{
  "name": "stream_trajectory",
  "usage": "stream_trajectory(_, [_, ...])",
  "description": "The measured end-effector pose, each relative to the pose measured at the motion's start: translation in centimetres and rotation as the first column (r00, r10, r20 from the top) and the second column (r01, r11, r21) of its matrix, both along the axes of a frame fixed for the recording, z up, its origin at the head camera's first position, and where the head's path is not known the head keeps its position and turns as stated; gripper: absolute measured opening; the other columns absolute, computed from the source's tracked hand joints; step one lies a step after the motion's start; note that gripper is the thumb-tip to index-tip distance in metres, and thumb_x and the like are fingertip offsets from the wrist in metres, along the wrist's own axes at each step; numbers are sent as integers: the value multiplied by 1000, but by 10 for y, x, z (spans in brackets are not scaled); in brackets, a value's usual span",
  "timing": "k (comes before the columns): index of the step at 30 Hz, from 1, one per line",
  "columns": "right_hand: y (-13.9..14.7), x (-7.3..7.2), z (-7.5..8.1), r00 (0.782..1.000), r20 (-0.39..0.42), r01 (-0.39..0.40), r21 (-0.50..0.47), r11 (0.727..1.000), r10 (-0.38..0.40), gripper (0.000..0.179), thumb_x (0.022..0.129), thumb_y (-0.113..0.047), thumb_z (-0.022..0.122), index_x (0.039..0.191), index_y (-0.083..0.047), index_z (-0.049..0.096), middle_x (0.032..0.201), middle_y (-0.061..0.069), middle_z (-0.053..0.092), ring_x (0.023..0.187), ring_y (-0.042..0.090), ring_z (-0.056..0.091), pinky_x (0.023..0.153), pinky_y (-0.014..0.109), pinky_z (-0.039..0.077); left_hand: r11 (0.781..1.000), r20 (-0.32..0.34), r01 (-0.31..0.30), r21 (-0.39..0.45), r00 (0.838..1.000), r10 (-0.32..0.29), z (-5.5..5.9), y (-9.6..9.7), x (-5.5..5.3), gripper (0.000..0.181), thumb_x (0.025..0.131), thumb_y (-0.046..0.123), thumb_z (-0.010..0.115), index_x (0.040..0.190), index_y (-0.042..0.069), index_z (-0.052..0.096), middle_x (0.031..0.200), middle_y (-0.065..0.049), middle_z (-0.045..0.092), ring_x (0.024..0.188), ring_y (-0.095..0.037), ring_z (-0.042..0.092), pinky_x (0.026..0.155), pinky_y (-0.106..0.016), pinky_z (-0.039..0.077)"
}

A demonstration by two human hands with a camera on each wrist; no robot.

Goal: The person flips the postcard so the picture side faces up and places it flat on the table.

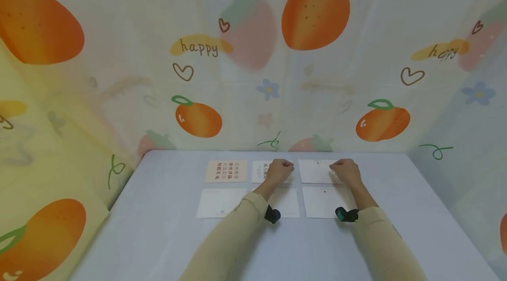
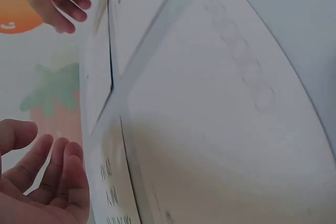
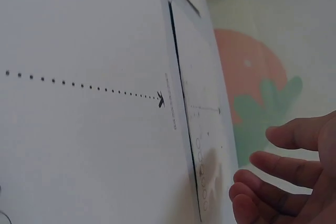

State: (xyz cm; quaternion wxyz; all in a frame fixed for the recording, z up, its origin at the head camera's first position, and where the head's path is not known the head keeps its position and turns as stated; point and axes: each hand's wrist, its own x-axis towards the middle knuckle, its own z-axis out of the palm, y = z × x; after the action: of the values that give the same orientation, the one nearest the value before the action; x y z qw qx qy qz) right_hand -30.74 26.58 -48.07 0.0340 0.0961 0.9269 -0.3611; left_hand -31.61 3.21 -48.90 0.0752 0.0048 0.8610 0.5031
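Paper cards lie flat in two rows of three. My left hand (image 1: 279, 171) is over the back middle card (image 1: 259, 171), which is white with black characters. Over the right part of the back right card (image 1: 314, 174) is my right hand (image 1: 347, 172). In the left wrist view the fingers (image 2: 46, 179) bend loosely, holding nothing. The right wrist view likewise has the fingers (image 3: 278, 174) relaxed and apart from the card (image 3: 94, 145) with a dotted line. A beige card (image 1: 225, 171) with reddish characters lies at back left. My left forearm hides part of the front cards.
The front row has a left card (image 1: 215, 202), a middle card (image 1: 291, 204) and a right card (image 1: 322, 204), all mostly white. They lie on a pale table (image 1: 158, 228). A fruit-print cloth (image 1: 245, 96) hangs behind and at both sides.
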Motion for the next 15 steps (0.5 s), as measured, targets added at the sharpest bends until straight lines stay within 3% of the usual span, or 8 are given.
stream_trajectory(4, [5, 3, 3, 999, 41, 34, 31, 999, -35, 42, 95, -21, 53, 117, 13, 59, 122, 33, 59, 110, 45, 55, 95, 55, 45, 1000, 46, 3, 9, 999, -3, 5, 16, 0, 23, 89, 19, 64, 104, 5, 73, 108, -10, 72, 94, -21, 66, 82, -30, 52])
stream_trajectory(7, [6, 3, 5, 997, 67, 33, 60, 998, -37, 43, 94, -21, 53, 119, 14, 57, 123, 34, 57, 111, 46, 54, 97, 55, 44, 1000, 66, 1, -14, 998, 0, 7, 23, 2, 23, 89, 18, 65, 104, 3, 73, 108, -12, 73, 93, -23, 67, 80, -30, 53])
stream_trajectory(12, [6, 2, 1, 995, 94, 15, 87, 996, -23, 45, 94, -20, 55, 121, 16, 55, 124, 35, 56, 113, 47, 53, 99, 55, 43, 996, 88, 20, -84, 996, -12, 4, 31, 5, 26, 88, 17, 64, 107, 0, 70, 111, -14, 71, 96, -25, 65, 79, -30, 53])
stream_trajectory(15, [6, 1, -1, 995, 96, 23, 83, 996, -31, 45, 93, -19, 55, 121, 16, 55, 125, 35, 56, 113, 46, 53, 99, 55, 43, 996, 113, 35, -77, 993, -26, 0, 34, 7, 29, 89, 17, 64, 111, -2, 68, 114, -16, 69, 101, -27, 64, 82, -31, 53])
